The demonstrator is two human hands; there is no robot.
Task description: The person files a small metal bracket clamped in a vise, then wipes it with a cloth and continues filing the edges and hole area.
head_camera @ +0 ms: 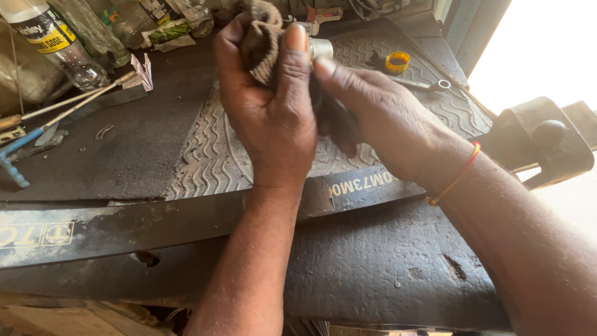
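Observation:
My left hand (267, 106) is closed around a grimy brown rag (261, 37), which is pressed against a small silver metal cylinder (320, 48). My right hand (373, 112) comes in from the right and grips the same part from below; its fingers wrap a dark piece that the hands mostly hide. A red and yellow thread bracelet (457, 177) circles my right wrist. Both hands hover over a black ribbed rubber mat (205, 162) on the workbench.
A clear plastic bottle (59, 43) lies at the back left, beside long metal rods (68, 106) and a blue-handled tool (12, 162). A yellow cap (397, 61) and a ring spanner (423, 84) rest on the mat at the back right. A bench vise (541, 146) stands at right.

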